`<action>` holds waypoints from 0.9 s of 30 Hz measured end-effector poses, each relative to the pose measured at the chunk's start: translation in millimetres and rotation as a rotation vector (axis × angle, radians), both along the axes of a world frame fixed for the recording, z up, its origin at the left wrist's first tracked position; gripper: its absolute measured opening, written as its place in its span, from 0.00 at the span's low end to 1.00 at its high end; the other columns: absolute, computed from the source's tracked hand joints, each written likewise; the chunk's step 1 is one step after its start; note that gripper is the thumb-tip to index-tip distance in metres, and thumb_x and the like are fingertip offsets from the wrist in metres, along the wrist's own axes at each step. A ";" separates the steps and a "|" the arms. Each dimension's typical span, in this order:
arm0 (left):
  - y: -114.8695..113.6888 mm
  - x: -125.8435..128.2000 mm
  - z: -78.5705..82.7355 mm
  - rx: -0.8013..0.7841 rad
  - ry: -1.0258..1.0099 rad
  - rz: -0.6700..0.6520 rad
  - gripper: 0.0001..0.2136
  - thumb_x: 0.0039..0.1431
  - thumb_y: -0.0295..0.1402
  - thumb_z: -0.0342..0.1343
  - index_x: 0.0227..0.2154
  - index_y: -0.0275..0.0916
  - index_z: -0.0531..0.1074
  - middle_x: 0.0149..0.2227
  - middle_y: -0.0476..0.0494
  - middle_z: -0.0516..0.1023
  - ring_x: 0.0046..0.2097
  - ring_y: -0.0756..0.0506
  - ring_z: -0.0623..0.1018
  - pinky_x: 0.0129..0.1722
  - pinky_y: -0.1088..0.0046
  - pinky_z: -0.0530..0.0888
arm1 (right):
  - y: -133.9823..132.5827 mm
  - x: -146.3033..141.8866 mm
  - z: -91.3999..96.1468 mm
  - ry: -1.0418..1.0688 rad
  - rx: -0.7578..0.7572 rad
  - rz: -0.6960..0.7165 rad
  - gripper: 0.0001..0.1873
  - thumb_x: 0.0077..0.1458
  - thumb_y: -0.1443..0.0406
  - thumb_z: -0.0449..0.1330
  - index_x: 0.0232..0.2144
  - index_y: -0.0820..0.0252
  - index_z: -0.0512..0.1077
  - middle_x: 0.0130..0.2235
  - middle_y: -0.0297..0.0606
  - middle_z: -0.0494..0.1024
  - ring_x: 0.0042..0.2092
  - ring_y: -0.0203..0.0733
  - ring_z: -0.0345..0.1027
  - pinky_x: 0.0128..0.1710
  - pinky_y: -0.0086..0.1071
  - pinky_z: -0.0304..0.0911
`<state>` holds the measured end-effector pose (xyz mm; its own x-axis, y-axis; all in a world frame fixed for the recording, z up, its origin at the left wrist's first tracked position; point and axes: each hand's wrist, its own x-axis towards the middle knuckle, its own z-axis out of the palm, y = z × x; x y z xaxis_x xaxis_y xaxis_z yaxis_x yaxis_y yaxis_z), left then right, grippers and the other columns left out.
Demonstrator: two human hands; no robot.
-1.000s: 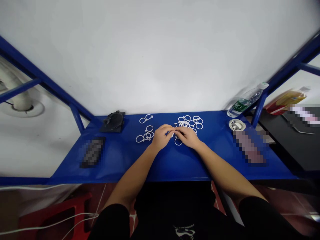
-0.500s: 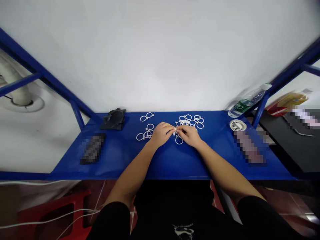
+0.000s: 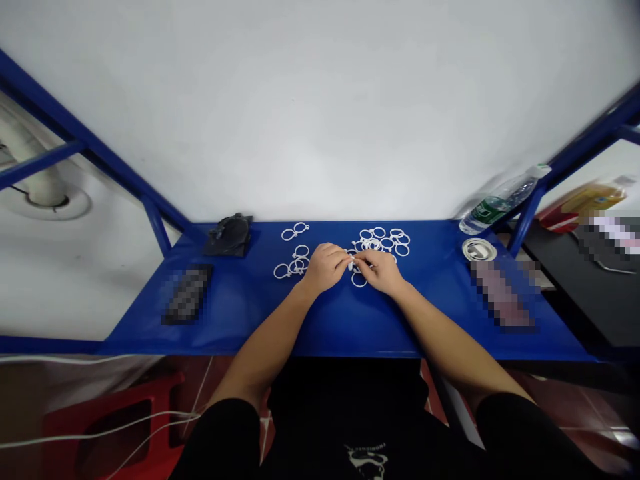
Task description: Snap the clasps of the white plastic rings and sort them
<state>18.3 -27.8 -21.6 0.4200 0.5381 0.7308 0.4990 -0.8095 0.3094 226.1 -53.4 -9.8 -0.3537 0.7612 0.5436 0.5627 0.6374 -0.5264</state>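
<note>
My left hand and my right hand meet over the middle of the blue table, fingertips pinched together. Between them is a white curtain ring, its small joint end mostly covered by my fingers. Behind and around my right hand lies a loose group of white rings. Left of my left hand several more white rings lie together, partly overlapping. Farther back, a pair of white rings touch each other. Whether the held ring also rests on the table cannot be made out.
A crumpled black bag and a blurred dark item lie at the left. At the right are a leaning water bottle, a white tape roll and a blurred brownish item. Blue frame bars flank the table.
The view has shifted slightly. Both hands stay together at the same spot, with only slight finger movement; the rings on the table lie as before.
</note>
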 end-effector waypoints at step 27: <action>37.2 -97.9 15.4 -0.746 0.505 0.754 0.16 0.64 0.47 0.57 0.33 0.43 0.84 0.40 0.33 0.83 0.48 0.30 0.79 0.51 0.49 0.72 | 18.0 34.4 4.7 0.276 -0.005 -0.437 0.16 0.64 0.54 0.60 0.48 0.57 0.76 0.29 0.34 0.80 0.28 0.40 0.72 0.33 0.35 0.68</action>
